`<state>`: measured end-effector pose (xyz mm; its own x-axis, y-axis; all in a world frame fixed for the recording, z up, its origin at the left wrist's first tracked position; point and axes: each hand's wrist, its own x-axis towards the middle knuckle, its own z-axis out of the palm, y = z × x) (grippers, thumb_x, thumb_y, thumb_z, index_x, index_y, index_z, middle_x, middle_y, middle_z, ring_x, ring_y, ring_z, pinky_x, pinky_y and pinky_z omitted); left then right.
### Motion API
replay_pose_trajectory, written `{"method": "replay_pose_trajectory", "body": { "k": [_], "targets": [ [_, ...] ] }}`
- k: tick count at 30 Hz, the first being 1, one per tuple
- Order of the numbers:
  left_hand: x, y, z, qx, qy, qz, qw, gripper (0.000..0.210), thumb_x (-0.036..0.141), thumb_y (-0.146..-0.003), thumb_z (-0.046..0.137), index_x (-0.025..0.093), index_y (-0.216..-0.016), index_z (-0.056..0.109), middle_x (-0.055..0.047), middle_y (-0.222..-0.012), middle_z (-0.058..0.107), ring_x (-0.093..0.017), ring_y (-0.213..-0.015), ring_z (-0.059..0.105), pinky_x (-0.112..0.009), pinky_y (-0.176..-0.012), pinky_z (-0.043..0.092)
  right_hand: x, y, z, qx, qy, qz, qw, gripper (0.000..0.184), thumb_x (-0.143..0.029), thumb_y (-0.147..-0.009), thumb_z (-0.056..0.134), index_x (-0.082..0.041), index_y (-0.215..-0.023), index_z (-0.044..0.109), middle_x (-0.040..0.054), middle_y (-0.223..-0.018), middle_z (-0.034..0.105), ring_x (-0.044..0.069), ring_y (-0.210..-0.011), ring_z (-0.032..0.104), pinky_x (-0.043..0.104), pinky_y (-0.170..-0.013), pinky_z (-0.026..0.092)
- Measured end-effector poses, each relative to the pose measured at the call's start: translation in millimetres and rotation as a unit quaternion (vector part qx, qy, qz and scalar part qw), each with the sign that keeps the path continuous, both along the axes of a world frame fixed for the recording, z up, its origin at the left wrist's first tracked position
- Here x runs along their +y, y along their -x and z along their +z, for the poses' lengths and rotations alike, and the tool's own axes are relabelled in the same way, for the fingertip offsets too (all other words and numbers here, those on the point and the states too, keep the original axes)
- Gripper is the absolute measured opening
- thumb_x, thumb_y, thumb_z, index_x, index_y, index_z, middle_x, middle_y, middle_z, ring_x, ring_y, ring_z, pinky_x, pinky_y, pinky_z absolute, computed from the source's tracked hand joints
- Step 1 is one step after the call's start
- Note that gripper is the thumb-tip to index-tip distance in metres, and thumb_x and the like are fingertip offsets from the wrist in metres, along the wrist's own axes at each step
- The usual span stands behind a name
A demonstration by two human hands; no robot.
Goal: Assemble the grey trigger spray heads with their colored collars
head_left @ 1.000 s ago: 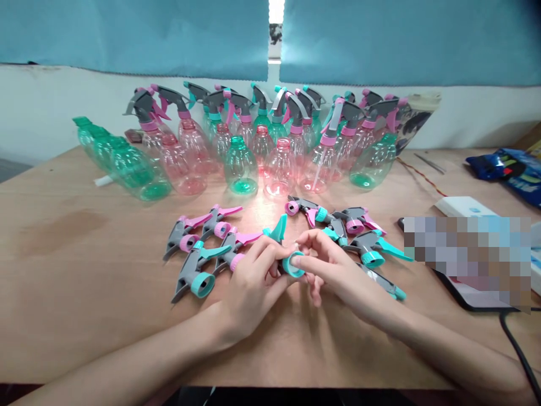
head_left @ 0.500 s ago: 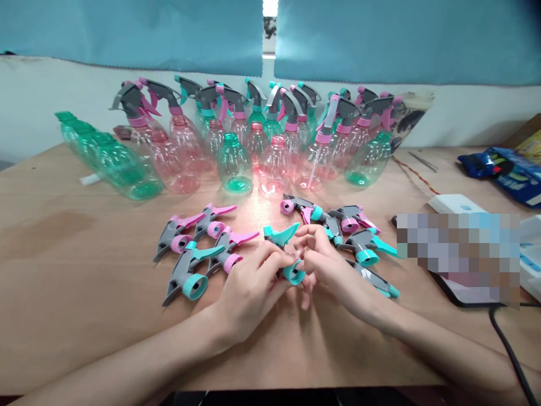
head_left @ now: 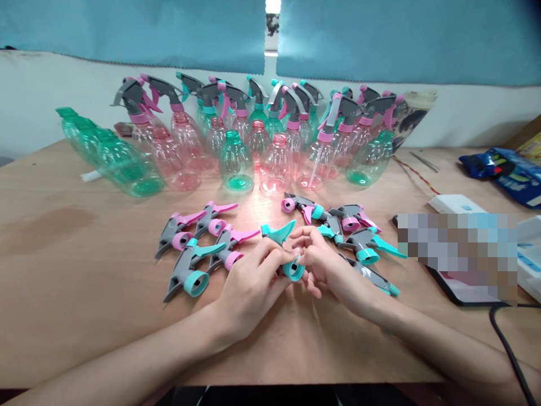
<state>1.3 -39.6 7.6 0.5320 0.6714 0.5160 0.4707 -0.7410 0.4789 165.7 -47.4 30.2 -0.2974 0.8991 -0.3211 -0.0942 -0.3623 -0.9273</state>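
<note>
My left hand (head_left: pixel 253 282) is closed round a grey trigger spray head with a teal trigger and a teal screw collar (head_left: pixel 294 268). The collar's open end faces me. My right hand (head_left: pixel 327 265) meets it from the right, fingers bent, thumb and fingertips against the collar; part of the grip is hidden. Left of my hands lie several loose spray heads, among them a teal-collared one (head_left: pixel 196 283) and a pink-collared one (head_left: pixel 182 241). On the right lies another group, including a teal-collared head (head_left: pixel 367 255) and a pink-collared one (head_left: pixel 350 224).
Behind the spray heads stand open bottles, such as a green one (head_left: pixel 236 163) and a pink one (head_left: pixel 276 166). Further back, several bottles wear spray heads. Green bottles (head_left: pixel 127 163) line the left. A partly blurred-out phone (head_left: pixel 448 290), white boxes (head_left: pixel 459 203) and a black cable (head_left: pixel 507 344) occupy the right.
The held spray head has shifted slightly left and up with my left hand. The right fingers have moved a little around the collar. The other spray heads and bottles stay in place.
</note>
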Motion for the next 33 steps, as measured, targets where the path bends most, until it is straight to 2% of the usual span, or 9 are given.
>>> {"method": "replay_pose_trajectory", "body": {
  "k": [6, 13, 17, 21, 23, 27, 33],
  "targets": [
    [-0.8, 0.5, -0.7, 0.009, 0.016, -0.005, 1.000, 0.016, 0.005, -0.083, 0.054, 0.017, -0.094, 0.055, -0.002, -0.086, 0.052, -0.010, -0.065, 0.050, -0.018, -0.050, 0.040, 1.4, 1.3, 7.8, -0.043, 0.012, 0.011, 0.999, 0.026, -0.024, -0.075, 0.048, -0.025, -0.098, 0.037, -0.0053, -0.085, 0.042, 0.003, -0.048, 0.042, 0.017, -0.041, 0.031],
    [0.4, -1.7, -1.2, -0.006, -0.002, -0.017, 1.000, 0.018, 0.002, -0.082, 0.051, 0.018, -0.089, 0.055, -0.001, -0.084, 0.054, -0.009, -0.062, 0.049, -0.016, -0.049, 0.040, -1.0, 2.0, 10.5, -0.033, 0.009, 0.004, 0.999, 0.021, -0.023, -0.071, 0.050, -0.024, -0.087, 0.036, -0.0073, -0.078, 0.040, 0.004, -0.050, 0.038, 0.017, -0.044, 0.030],
    [-0.4, -2.0, -2.4, -0.002, -0.020, -0.009, 1.000, 0.018, 0.003, -0.082, 0.050, 0.017, -0.092, 0.055, -0.002, -0.086, 0.055, -0.009, -0.061, 0.049, -0.016, -0.048, 0.040, -2.1, 2.6, 7.2, -0.011, 0.008, -0.009, 1.000, 0.027, -0.018, -0.067, 0.044, -0.026, -0.093, 0.039, -0.0066, -0.083, 0.042, 0.005, -0.051, 0.039, 0.018, -0.044, 0.030],
    [-1.3, -1.8, -3.8, 0.005, -0.030, -0.002, 1.000, 0.018, 0.003, -0.082, 0.050, 0.017, -0.092, 0.056, -0.002, -0.084, 0.055, -0.009, -0.059, 0.049, -0.017, -0.047, 0.040, -2.3, 4.3, 1.7, -0.028, 0.005, -0.019, 0.999, 0.030, -0.018, -0.069, 0.042, -0.027, -0.097, 0.039, -0.0056, -0.086, 0.044, 0.006, -0.052, 0.036, 0.019, -0.044, 0.028],
    [-1.4, -2.2, -3.7, 0.010, -0.031, -0.002, 0.999, 0.017, 0.004, -0.082, 0.050, 0.016, -0.092, 0.056, -0.002, -0.084, 0.056, -0.009, -0.059, 0.049, -0.018, -0.048, 0.041, -2.8, 5.3, -1.0, -0.043, -0.031, -0.026, 0.998, 0.027, -0.017, -0.071, 0.041, -0.026, -0.095, 0.039, -0.0051, -0.084, 0.042, 0.007, -0.055, 0.036, 0.019, -0.045, 0.028],
    [-0.9, -3.4, -1.8, 0.004, -0.006, -0.013, 1.000, 0.015, 0.004, -0.083, 0.051, 0.017, -0.090, 0.055, -0.002, -0.084, 0.056, -0.009, -0.061, 0.049, -0.018, -0.051, 0.042, -3.9, 5.8, -4.0, -0.069, -0.152, -0.033, 0.985, 0.025, -0.014, -0.077, 0.040, -0.026, -0.098, 0.036, -0.0045, -0.081, 0.039, 0.010, -0.066, 0.039, 0.020, -0.052, 0.034],
    [-0.6, -2.1, -1.5, 0.004, 0.016, -0.018, 1.000, 0.017, 0.004, -0.083, 0.054, 0.017, -0.092, 0.054, -0.003, -0.087, 0.057, -0.013, -0.069, 0.053, -0.021, -0.055, 0.043, -1.3, 3.7, -6.6, -0.059, -0.144, -0.027, 0.988, 0.024, -0.013, -0.077, 0.043, -0.026, -0.093, 0.031, -0.0053, -0.083, 0.038, 0.008, -0.061, 0.037, 0.020, -0.049, 0.033]
  ]
}}
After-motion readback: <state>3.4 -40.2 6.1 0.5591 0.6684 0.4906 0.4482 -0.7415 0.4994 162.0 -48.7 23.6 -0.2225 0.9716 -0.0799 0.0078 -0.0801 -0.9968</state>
